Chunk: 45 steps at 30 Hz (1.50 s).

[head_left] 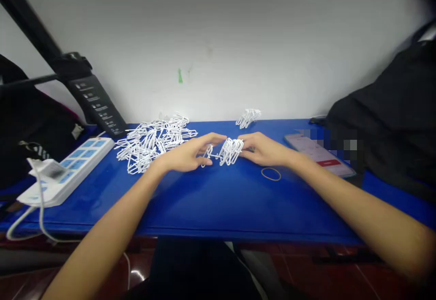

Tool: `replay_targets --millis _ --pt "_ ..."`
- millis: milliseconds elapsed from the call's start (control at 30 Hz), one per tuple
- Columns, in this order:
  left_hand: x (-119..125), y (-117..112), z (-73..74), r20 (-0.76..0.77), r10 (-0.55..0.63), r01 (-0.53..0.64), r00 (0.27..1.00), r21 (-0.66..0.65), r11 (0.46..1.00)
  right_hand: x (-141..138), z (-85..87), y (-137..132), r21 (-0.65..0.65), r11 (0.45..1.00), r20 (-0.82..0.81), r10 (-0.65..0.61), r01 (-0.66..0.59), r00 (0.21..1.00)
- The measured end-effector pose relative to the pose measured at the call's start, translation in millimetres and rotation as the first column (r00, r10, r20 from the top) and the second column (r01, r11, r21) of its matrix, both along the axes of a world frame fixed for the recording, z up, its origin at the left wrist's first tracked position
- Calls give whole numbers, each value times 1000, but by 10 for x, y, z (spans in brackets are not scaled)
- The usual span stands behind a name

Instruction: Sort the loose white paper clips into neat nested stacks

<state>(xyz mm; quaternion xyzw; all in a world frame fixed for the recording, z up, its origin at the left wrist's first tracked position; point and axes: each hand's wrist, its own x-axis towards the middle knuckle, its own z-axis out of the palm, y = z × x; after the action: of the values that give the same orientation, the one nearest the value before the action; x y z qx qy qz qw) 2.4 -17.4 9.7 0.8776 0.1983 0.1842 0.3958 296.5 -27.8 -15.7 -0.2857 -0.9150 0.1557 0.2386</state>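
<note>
Near the middle of the table, my left hand (186, 154) pinches a small white wire-like loop piece (207, 154) between thumb and fingers. Just right of it stands a row of several similar white loop pieces (230, 151), lined up side by side and leaning. My right hand (261, 149) has its thumb and fingers closed on the right end of that row. A large loose heap of the same white pieces (150, 143) lies left of my left hand. Behind my hands, near the wall, sits a smaller lined-up bunch (248, 117). Their exact kind is unclear.
A tan rubber band (271, 174) lies on the blue table (218, 200), before my right hand. Right of it is a phone (318, 154) with a lit screen, beside a black bag (391, 109). A white power strip (73, 173) with cables and a black stand (97, 105) occupy the left.
</note>
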Motion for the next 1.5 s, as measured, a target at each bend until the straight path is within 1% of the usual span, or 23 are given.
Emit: replay_targets --millis 100,200,300,467,533,800,900,1067,1233,1333,1500 --pt "64 -24 -43 18 31 -31 999 -9 999 -20 -3 -18 -4 1000 -1 1 -1 1000" --pt "77 -35 -64 30 42 -40 999 -60 997 -28 -8 -29 -16 1000 -9 -5 4 1000" --pt "38 -36 -35 12 18 -17 1000 -110 994 -21 -14 -26 -22 1000 -34 7 -8 999" --pt "-1 -45 42 -1 -3 3 1000 -70 998 -17 -22 -15 0 1000 -16 9 -9 1000" --pt "16 -51 48 0 0 0 1000 -80 997 -24 -25 -14 3 1000 -3 -3 3 1000" --pt "110 -51 -16 25 5 -1 1000 -157 988 -58 -3 -30 39 999 16 13 -14 1000" --pt "153 -73 -28 39 -3 11 999 -187 982 -40 0 -16 32 999 8 36 -36 999" --pt "237 -149 -45 69 8 3 998 -149 989 39 -15 46 2 999 3 46 -46 999" --pt "267 -195 -46 40 26 -21 999 -104 994 93 -33 94 -23 998 -15 66 -67 998" --pt "230 -189 -21 20 24 -22 1000 -89 996 114 -38 110 -32 998 -10 49 -49 999" --pt "99 -157 45 -42 39 -43 998 -92 995 163 -34 135 -18 1000 18 3 -3 1000"
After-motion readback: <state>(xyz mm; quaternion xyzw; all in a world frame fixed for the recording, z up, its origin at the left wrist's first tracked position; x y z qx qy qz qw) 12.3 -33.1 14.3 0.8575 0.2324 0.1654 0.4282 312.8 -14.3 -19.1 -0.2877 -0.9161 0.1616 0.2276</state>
